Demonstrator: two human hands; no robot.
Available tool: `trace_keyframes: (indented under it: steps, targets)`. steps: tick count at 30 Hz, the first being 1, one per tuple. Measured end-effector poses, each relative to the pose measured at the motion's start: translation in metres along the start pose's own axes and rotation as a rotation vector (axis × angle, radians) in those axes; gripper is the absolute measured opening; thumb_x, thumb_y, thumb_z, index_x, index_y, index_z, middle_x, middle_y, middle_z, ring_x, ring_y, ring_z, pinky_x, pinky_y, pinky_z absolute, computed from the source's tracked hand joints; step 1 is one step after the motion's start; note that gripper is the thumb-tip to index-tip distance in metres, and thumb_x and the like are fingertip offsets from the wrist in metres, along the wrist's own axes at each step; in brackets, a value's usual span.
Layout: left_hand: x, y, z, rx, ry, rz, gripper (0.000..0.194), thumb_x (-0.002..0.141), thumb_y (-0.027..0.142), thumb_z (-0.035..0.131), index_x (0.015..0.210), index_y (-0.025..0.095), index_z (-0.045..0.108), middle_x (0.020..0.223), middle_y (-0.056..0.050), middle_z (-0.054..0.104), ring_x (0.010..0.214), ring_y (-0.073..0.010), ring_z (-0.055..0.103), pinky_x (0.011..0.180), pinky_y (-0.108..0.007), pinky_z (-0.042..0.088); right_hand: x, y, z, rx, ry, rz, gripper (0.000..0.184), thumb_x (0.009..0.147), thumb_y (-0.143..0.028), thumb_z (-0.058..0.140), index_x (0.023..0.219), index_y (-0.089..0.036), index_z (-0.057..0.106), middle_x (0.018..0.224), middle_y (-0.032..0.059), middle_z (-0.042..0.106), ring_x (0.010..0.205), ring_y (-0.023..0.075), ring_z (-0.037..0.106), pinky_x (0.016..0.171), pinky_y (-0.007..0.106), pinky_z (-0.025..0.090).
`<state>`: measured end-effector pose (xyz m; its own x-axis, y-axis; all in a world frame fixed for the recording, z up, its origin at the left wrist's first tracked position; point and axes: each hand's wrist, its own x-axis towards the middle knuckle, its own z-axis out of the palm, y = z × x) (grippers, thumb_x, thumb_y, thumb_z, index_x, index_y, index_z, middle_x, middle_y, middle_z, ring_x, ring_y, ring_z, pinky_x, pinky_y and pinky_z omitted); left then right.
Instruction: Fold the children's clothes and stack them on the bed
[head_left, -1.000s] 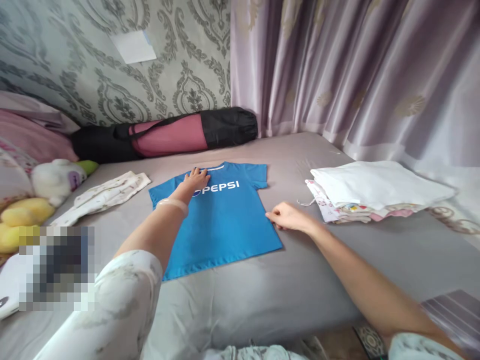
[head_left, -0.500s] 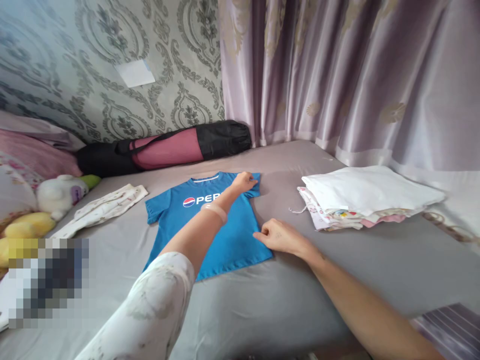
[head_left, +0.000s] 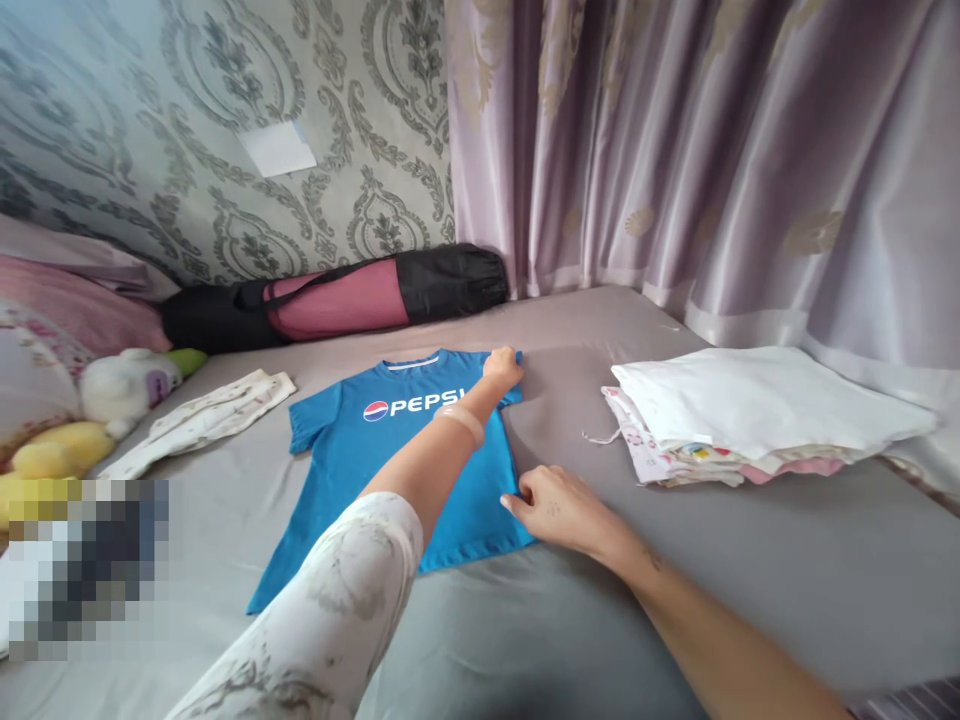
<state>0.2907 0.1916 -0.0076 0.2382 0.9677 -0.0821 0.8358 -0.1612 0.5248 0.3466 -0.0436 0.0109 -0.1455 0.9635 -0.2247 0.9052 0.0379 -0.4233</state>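
A blue T-shirt [head_left: 352, 460] with a Pepsi logo lies face up and spread out on the bed, its collar at the far side. My left hand [head_left: 504, 367] reaches across the shirt and is closed on the sleeve at the far right. The forearm, with a pale bangle at the wrist, covers part of the shirt's middle. At the lower right side of the shirt, my right hand [head_left: 559, 505] pinches the edge between thumb and curled fingers.
Folded clothes with a white piece on top [head_left: 757, 405] form a stack at the right. Pale patterned trousers [head_left: 206, 420] lie at the left beside plush toys [head_left: 124, 390]. A black-and-pink rolled bag [head_left: 337, 300] rests along the wall, near the purple curtain [head_left: 637, 150].
My left hand has moved slightly right along the sleeve and its fingers have closed more. My right hand remains at the shirt's side edge. The view has shifted a little.
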Motion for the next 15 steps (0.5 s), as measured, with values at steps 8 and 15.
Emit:
trace_keyframes:
  steps: [8, 15]
  targets:
    - [0.012, -0.017, -0.022, -0.316, -0.015, -0.175, 0.005, 0.075, 0.018, 0.066, 0.071, 0.015, 0.065, 0.063, -0.007, 0.065, 0.072, -0.0241, 0.07, 0.068, -0.032, 0.056, -0.007, -0.005, -0.001, -0.035, -0.01, -0.017, 0.024, 0.09, -0.041, 0.053, 0.076, -0.023, 0.061, 0.08, 0.0051, 0.069, 0.078, 0.0203, 0.064, 0.056, 0.028, 0.023]
    - [-0.003, -0.051, -0.075, -0.711, 0.107, -0.262, 0.006, 0.075, 0.015, 0.065, 0.074, 0.015, 0.059, 0.055, 0.001, 0.054, 0.054, -0.0126, 0.058, 0.06, -0.026, 0.054, -0.015, -0.015, -0.001, 0.012, -0.029, -0.062, 0.015, 0.09, -0.035, 0.051, 0.084, -0.023, 0.057, 0.082, 0.0024, 0.066, 0.073, 0.0166, 0.059, 0.058, 0.027, 0.022]
